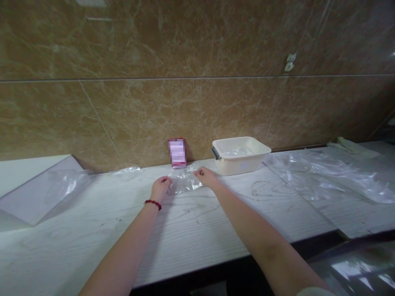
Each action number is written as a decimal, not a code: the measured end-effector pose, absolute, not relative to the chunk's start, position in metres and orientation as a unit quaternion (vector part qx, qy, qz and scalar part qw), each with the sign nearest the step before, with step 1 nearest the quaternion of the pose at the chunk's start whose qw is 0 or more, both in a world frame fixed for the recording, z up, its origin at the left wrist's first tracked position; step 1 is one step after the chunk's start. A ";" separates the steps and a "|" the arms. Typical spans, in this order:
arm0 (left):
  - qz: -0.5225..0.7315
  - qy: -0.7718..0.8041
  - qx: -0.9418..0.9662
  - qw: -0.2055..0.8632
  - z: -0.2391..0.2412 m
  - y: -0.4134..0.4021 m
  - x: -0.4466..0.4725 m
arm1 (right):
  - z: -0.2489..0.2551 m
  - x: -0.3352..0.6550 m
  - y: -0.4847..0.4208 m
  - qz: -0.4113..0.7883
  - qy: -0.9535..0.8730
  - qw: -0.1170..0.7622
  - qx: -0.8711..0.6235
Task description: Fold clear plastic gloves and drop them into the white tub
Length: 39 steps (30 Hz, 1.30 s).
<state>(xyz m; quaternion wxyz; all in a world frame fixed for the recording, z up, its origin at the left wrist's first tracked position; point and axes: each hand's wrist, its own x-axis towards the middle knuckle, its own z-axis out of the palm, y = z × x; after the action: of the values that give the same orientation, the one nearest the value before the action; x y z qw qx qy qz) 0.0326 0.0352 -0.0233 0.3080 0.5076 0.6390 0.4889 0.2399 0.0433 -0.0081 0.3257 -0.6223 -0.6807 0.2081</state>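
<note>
A small clear plastic bag (184, 181) lies on the white wood-grain table (191, 230), close to the wall. My left hand (160, 188), with a red bead bracelet at the wrist, pinches the bag's left edge. My right hand (206, 176) grips its right edge. Both arms reach far forward across the table. Just behind the bag a small red and white box (177, 152) stands upright against the wall.
A cream plastic tub (240, 155) with something clear inside stands right of the box. Clear plastic sheeting (327, 172) covers the table's right part. More crumpled film (128, 171) and a white board under plastic (37, 189) lie at left. A brown marble wall rises behind.
</note>
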 end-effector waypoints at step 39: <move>0.077 0.534 0.842 -0.008 -0.026 0.010 0.069 | -0.010 0.222 0.039 0.093 -0.694 0.146 -0.699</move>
<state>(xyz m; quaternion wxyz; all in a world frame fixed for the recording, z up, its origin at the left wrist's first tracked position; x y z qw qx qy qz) 0.0693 0.0098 -0.0259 -0.0079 0.8419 0.5339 0.0773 0.2219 0.0389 -0.0103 0.1461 -0.6990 -0.6938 0.0934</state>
